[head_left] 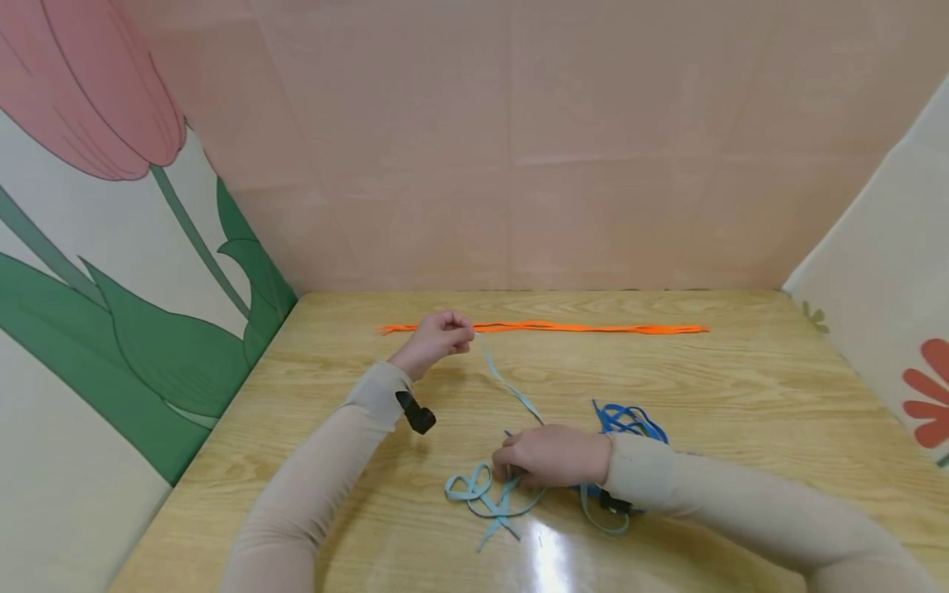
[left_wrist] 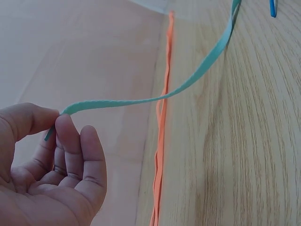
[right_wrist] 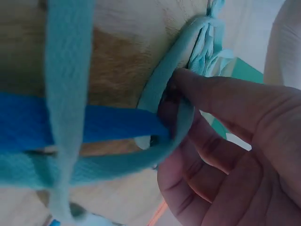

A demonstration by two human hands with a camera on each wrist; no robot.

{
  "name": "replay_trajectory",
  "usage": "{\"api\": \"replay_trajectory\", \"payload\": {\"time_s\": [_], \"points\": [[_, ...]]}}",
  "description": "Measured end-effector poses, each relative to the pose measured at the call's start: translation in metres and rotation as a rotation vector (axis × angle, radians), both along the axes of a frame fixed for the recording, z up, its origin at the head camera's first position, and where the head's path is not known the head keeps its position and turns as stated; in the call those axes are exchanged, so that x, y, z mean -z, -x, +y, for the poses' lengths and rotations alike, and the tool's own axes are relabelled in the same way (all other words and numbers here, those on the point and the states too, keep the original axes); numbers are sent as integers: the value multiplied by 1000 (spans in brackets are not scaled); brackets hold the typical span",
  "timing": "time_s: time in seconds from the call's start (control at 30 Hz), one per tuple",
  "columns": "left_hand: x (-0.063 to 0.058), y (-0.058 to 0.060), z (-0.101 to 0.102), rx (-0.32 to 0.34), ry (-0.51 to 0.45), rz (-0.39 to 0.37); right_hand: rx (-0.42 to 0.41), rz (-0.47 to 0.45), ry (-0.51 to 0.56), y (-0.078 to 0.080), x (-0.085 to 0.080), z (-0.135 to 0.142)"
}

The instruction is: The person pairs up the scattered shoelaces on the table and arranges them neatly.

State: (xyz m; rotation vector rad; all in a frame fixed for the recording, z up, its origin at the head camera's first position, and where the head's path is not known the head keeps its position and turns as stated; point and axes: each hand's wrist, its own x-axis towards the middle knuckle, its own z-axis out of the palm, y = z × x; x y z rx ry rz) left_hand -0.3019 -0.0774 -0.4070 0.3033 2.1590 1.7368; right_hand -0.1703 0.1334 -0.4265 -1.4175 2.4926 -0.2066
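My left hand (head_left: 436,339) is raised near the back of the table and pinches the tip of a light teal flat shoelace (left_wrist: 202,70) between thumb and index finger. From there the lace slopes down toward my right hand (head_left: 559,455), which is low over the table. In the right wrist view, the right thumb and fingertips pinch a teal loop of lace (right_wrist: 181,122). A blue shoelace (right_wrist: 28,122) runs through the teal strands right beside those fingertips. More teal lace (head_left: 501,519) lies in loose curls in front of the right hand.
A bundle of orange laces (head_left: 549,326) lies stretched along the back of the table (head_left: 356,494), partly behind the left hand. Coiled blue lace (head_left: 652,424) lies beyond the right wrist. Patterned panels stand at both sides and a plain pinkish sheet (head_left: 511,165) hangs behind.
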Motion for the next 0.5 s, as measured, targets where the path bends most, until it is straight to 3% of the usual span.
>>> {"api": "replay_trajectory", "payload": {"time_s": [0.23,0.37,0.5], "points": [[2,2,-1,6,-11,2,68,-160,108,6,-14,9],[4,4,-1,11,-15,5,134,-146,157,10,-22,23],[4,4,-2,12,-15,2,194,-140,79,7,-21,37]]}}
